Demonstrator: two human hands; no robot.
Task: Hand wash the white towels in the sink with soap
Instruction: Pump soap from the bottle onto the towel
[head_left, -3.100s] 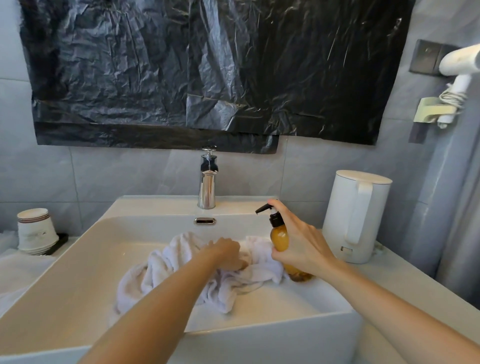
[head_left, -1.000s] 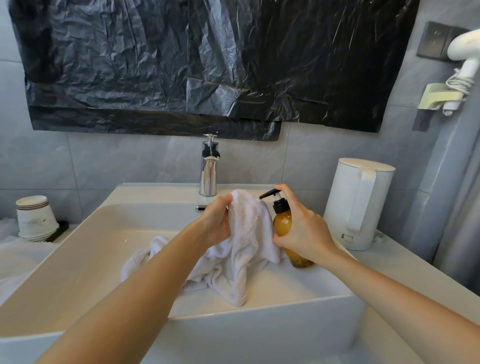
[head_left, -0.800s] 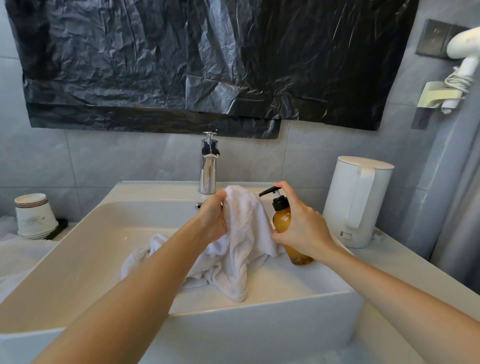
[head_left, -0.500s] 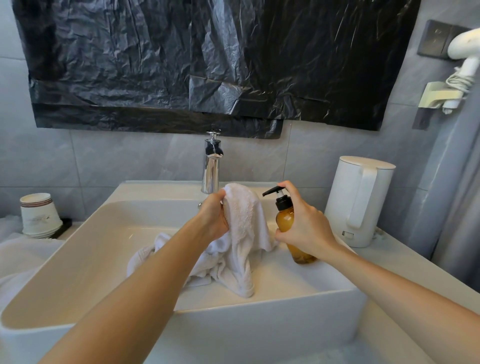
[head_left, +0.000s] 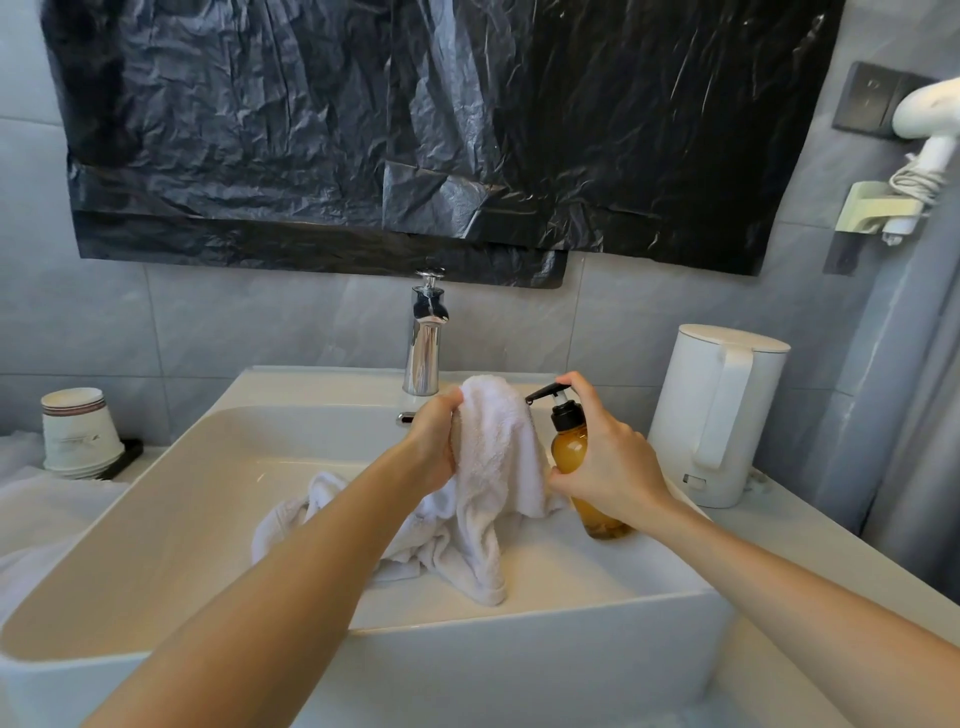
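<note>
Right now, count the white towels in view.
2: one towel in the sink, gripped by the left hand; a second towel lies left of the sink. The bundle may hide more.

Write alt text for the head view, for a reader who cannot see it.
Over a white sink, the left hand holds up a white towel while the right hand grips an amber pump bottle beside it, forefinger on the pump. A chrome tap stands behind.

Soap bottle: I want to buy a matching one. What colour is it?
Amber bottle with a black pump; the head view shows it best.
</note>
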